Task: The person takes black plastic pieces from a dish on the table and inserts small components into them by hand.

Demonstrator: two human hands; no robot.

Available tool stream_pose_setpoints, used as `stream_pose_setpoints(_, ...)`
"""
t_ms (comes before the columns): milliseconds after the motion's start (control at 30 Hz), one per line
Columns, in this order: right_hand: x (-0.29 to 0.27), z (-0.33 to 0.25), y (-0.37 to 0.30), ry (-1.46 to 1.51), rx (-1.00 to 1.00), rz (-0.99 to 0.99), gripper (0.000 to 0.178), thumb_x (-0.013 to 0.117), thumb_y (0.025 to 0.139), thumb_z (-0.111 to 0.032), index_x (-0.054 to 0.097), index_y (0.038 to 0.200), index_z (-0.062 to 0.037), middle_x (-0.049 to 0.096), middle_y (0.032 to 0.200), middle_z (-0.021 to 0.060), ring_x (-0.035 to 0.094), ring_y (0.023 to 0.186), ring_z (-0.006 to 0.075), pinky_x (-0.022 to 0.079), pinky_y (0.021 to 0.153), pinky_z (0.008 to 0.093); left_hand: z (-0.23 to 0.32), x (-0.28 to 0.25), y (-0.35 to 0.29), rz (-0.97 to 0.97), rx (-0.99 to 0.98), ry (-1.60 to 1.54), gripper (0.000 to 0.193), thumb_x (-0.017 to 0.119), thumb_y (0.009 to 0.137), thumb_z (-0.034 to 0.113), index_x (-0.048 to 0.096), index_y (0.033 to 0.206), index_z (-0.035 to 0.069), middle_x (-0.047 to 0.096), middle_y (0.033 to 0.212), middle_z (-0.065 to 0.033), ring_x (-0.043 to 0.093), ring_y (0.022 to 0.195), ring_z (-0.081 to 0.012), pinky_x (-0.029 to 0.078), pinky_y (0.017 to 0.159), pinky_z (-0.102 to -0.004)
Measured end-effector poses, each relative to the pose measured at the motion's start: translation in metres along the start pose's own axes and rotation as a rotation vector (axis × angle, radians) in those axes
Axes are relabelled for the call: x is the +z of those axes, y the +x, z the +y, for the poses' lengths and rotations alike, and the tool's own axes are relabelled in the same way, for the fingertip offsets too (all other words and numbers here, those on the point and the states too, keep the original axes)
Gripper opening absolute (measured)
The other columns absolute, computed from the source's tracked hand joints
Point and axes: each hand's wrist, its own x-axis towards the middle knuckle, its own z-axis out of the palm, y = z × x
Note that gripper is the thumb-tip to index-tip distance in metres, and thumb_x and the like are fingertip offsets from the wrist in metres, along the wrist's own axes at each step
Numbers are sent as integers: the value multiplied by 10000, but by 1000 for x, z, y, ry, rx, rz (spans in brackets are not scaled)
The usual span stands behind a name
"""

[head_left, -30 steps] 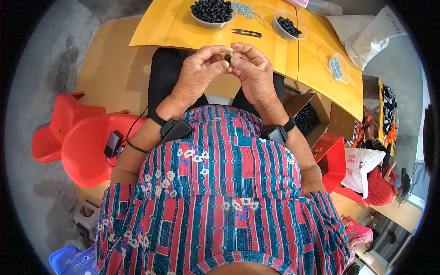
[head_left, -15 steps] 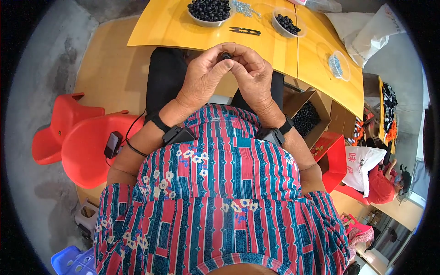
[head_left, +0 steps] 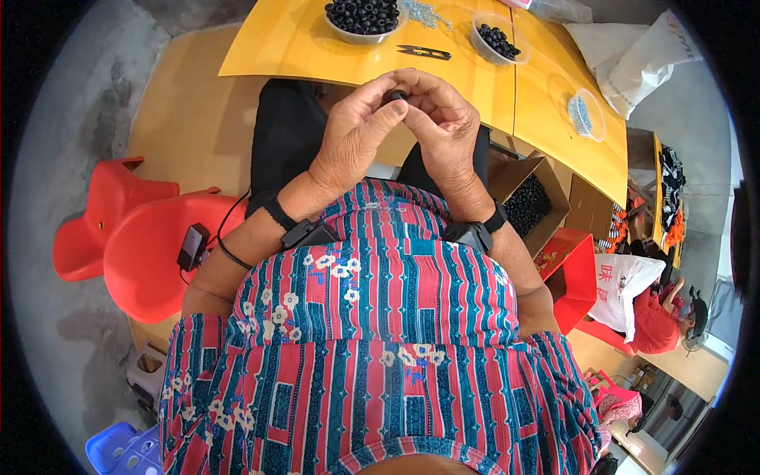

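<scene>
A small black round piece [head_left: 397,96] sits pinched between my fingertips, close to the near edge of the yellow table. My left hand [head_left: 354,134] is closed on it, its thumb lying against the near side. From the other side, my right hand [head_left: 445,131] meets it with bent fingers and thumb. The fingers hide much of the piece. Beyond my hands, black thread snips [head_left: 423,52] lie on the tabletop. Further off stands a clear bowl [head_left: 361,37] heaped with black round pieces that have holes, beside a loose scatter of small pale-blue parts [head_left: 423,13].
Another clear tub [head_left: 488,52] holds black pieces, and a third [head_left: 595,125] holds pale-blue parts. Below the table, a cardboard box [head_left: 554,199] contains many black pieces. Red chairs [head_left: 162,253] stand at left. A person in red [head_left: 659,324] is at far right.
My right hand has shifted slightly right and the black piece has turned a little between my fingers. Both hands keep hold of it.
</scene>
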Motion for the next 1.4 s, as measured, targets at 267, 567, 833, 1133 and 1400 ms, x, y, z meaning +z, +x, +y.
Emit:
stream_pose_setpoints(267, -1, 0, 0, -33, 7, -13, 242, 590, 777, 64, 614, 1015, 26, 643, 866, 32, 596, 748, 69, 491, 683, 198, -3, -3, 1, -14, -15, 4, 402, 539, 914, 181, 467, 1218, -72, 566, 1105, -88, 520, 1021, -113, 419, 890, -237)
stream_pose_setpoints(567, 3, 1, 3, -13, 16, -2, 206, 577, 787, 62, 618, 987, 33, 652, 877, 39, 605, 763, 75, 497, 691, 206, -6, -2, 3, 23, 24, 30, 337, 526, 910, 150, 508, 1181, -50, 580, 1055, -67, 531, 986, -106, 429, 874, -233)
stream_pose_setpoints(833, 1, 3, 8, -12, 61, 8, 228, 579, 787, 57, 609, 1012, 34, 649, 875, 57, 609, 764, 89, 499, 703, 215, -11, -1, 9, 82, 66, 51, 294, 529, 907, 133, 537, 1144, -42, 603, 955, -44, 554, 882, -88, 458, 785, -209)
stream_pose_setpoints(1133, -15, 0, 9, 640, 367, -131, 317, 576, 857, -67, 524, 1161, 11, 637, 913, 105, 627, 754, 157, 517, 734, 273, 1, -15, 8, 2, 19, 57, 233, 581, 869, 87, 576, 1072, -26, 609, 945, -47, 560, 845, -68, 473, 758, -217)
stream_pose_setpoints(1400, -17, 0, 7, 430, 375, -86, 248, 582, 860, -82, 574, 1089, 13, 643, 845, 84, 622, 699, 140, 517, 673, 255, 5, -21, 14, 40, 95, 417, 180, 614, 848, 91, 615, 1002, -1, 605, 905, -28, 585, 815, -95, 479, 753, -220)
